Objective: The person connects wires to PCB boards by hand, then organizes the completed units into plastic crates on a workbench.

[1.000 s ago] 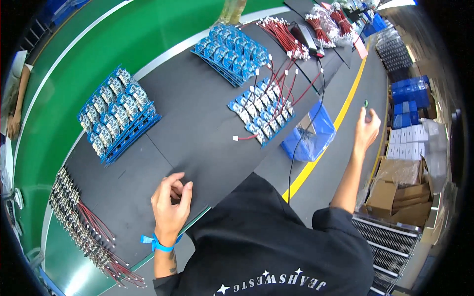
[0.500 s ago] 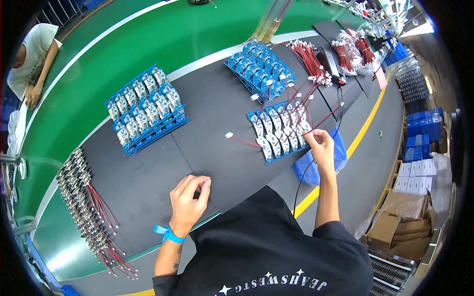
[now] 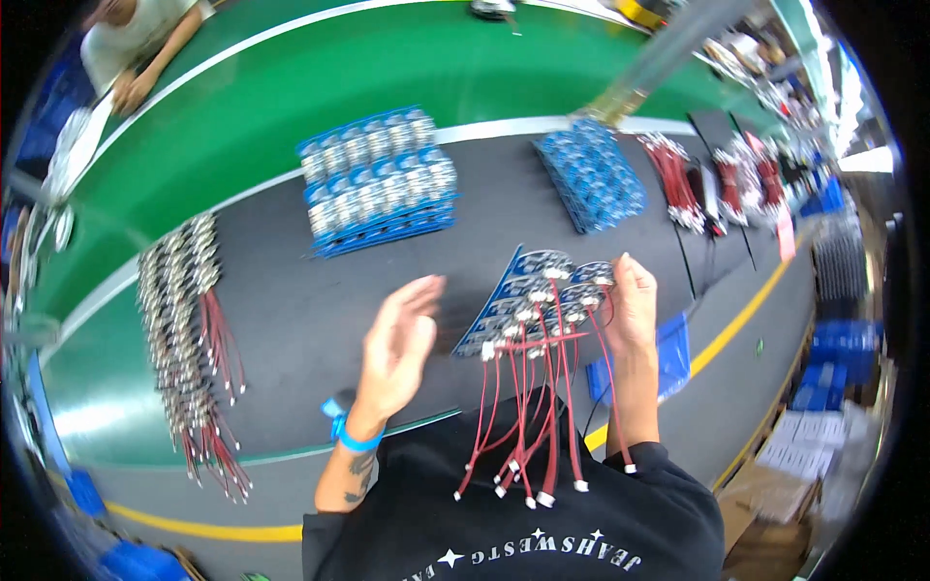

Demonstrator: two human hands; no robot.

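A blue circuit board panel (image 3: 533,289) is lifted off the table and tilted toward me. Red wire leads (image 3: 550,407) with white connectors dangle from it over my black shirt. Gripping the panel's right edge is my right hand (image 3: 634,308), closed with the thumb at the top corner. My left hand (image 3: 395,349), blurred somewhat, hovers left of the panel with fingers stretched out and nothing in it. A blue band circles that wrist.
Stacked blue board panels stand at the back left (image 3: 383,189) and back right (image 3: 591,174) of the dark table mat (image 3: 291,310). Finished-looking boards with red leads (image 3: 184,320) lie far left. Red wire bundles (image 3: 673,184) lie right. A person (image 3: 145,48) sits across.
My right hand has raised the panel from the table and tipped it, so the leads hang down. My left hand has opened and moved up beside it. The view has shifted.
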